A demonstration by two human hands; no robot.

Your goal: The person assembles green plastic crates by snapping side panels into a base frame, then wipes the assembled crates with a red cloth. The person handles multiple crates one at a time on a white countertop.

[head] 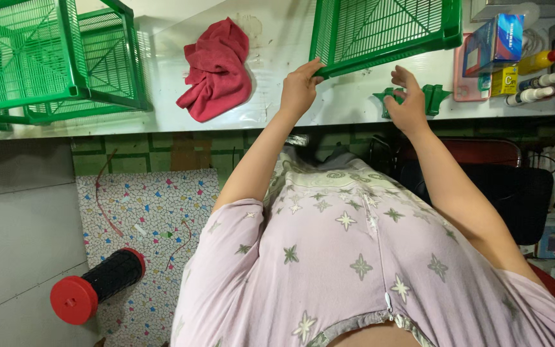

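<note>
My left hand (300, 87) grips the near corner of a green plastic mesh basket frame (387, 29) that rests tilted on the white worktable (162, 109). To its right, my right hand (406, 103) holds a small green plastic bracket piece (433, 97) against the table surface, fingers curled over it. Both arms reach forward from my pale purple star-patterned top.
Two more green mesh baskets (46, 58) stand at the table's left. A crumpled red cloth (216, 71) lies mid-table. Boxes, a yellow bottle (537, 61) and white tubes crowd the right end. On the floor lies a black roller with red end caps (97, 286).
</note>
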